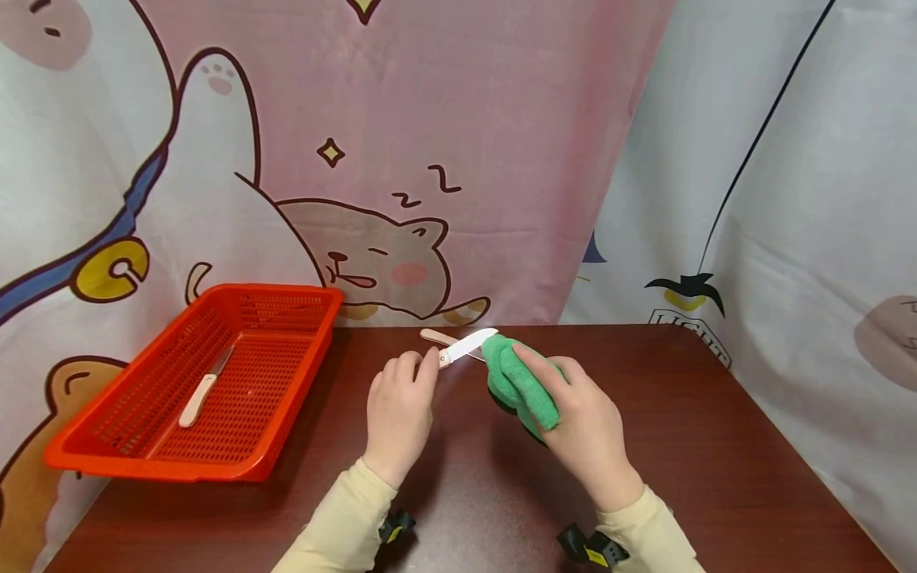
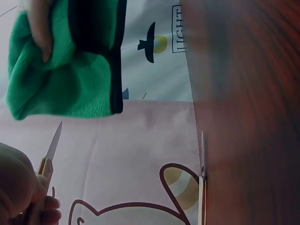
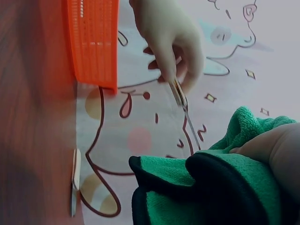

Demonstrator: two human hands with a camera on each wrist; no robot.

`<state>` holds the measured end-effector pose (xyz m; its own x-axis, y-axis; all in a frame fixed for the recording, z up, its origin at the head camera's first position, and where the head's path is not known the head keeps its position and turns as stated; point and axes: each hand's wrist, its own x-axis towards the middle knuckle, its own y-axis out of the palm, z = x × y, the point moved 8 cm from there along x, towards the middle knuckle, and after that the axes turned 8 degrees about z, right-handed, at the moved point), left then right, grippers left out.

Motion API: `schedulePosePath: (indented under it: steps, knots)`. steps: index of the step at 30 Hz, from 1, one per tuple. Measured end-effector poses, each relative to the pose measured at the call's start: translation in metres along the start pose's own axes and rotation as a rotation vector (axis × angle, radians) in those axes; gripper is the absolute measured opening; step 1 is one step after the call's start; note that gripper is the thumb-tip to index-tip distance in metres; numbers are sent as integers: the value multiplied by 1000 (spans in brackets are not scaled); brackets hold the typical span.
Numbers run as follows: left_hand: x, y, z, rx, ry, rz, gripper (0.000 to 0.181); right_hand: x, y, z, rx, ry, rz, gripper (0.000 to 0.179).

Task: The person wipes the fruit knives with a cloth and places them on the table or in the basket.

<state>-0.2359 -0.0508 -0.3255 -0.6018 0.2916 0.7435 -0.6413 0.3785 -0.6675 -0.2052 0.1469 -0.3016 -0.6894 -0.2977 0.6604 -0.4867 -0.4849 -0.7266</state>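
My left hand [image 1: 401,410] pinches a small knife [image 1: 469,344] by its pale handle, and the bare blade points up to the right. A folded green towel [image 1: 517,382] with dark edging is in my right hand [image 1: 589,426], gripped between thumb and fingers. In the head view the blade's tip comes right up to the towel; the left wrist view shows the tip [image 2: 58,129] just apart from the towel's lower edge. Behind the hands, a second pale-handled knife [image 1: 435,337] lies on the table, its blade partly hidden by the held knife and the towel.
A red-orange plastic basket [image 1: 179,471] stands at the left of the brown table [image 1: 688,446], with one more pale-handled knife [image 1: 199,398] lying in it. Printed cloth curtains [image 1: 516,159] hang close behind the table's far edge.
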Motion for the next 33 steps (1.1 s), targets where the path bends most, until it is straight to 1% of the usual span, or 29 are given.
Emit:
schedulePosePath:
  steps: [5, 8, 13, 15, 22, 26, 30, 33]
  knots:
    - [1, 0, -4, -5, 3, -11, 42, 1, 8, 13, -6, -26, 12, 84]
    - [1, 0, -6, -4, -4, -13, 41, 2, 14, 19, -10, -38, 18, 86]
    - [0, 1, -7, -15, -7, -10, 42, 3, 25, 25, -27, -52, 23, 84]
    - [-1, 1, -8, -20, -3, -5, 42, 3, 28, 25, -33, -46, 31, 85]
    - [-4, 4, -14, -43, 43, -47, 42, 4, 38, 22, -51, -15, 64, 84]
    - [-5, 5, -14, -53, 53, -63, 45, 4, 41, 20, -68, -6, 77, 82]
    - [-5, 6, -14, -62, 49, -57, 46, 4, 42, 19, -79, -8, 73, 81]
    - [-5, 7, -14, -62, 40, -32, 42, 4, 41, 19, -84, -10, 63, 80]
